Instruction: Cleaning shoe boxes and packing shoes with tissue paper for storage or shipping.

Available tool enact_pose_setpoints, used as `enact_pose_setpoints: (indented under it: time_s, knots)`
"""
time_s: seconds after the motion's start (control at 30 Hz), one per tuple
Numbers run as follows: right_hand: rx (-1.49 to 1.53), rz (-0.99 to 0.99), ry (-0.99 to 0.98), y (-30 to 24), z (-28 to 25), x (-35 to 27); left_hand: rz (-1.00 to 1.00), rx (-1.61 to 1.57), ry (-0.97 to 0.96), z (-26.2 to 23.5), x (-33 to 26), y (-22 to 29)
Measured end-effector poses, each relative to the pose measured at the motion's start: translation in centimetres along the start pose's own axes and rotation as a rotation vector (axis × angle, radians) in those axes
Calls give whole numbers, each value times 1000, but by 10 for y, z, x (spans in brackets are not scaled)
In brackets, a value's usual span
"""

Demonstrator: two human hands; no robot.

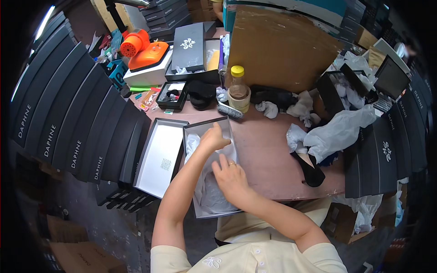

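Note:
A dark shoe box (pixel 233 136) is on the table in front of me, lined with white tissue paper (pixel 214 193). My left hand (pixel 215 138) is over its far end, index finger and thumb apart; the other fingers are partly hidden. Nearer to me, my right hand (pixel 231 179) hovers on or just above the tissue along the right side, fingers spread and holding nothing. What lies under the tissue cannot be made out. Left of the box rests its lid (pixel 157 159), white inside face up. To the right is a black high-heeled shoe (pixel 313 175), its upper part against white wrapping.
Stacked dark shoe boxes rise at the left (pixel 68 113) and right (pixel 371 164). Along the back are an orange machine (pixel 150 53), a yellow-capped bottle (pixel 237 75), a brush (pixel 230 110) and a cardboard panel (pixel 277 54). Crumpled white plastic (pixel 339 132) covers the right side.

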State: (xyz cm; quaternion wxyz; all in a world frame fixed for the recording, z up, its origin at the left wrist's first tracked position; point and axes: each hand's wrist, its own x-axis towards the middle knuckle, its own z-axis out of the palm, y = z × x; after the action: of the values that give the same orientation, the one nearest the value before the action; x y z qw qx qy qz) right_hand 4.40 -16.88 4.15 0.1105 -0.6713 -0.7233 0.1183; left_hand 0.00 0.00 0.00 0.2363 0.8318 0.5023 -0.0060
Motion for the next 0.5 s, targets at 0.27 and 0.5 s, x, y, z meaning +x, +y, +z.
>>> enact_pose_setpoints:
  time_s: [0.27, 0.5]
  knots:
    - [148, -343, 172, 12, 32, -32, 78, -207, 146, 7, -1, -3]
    - [248, -19, -251, 1, 17, -30, 16, 611, 388, -22, -38, -21]
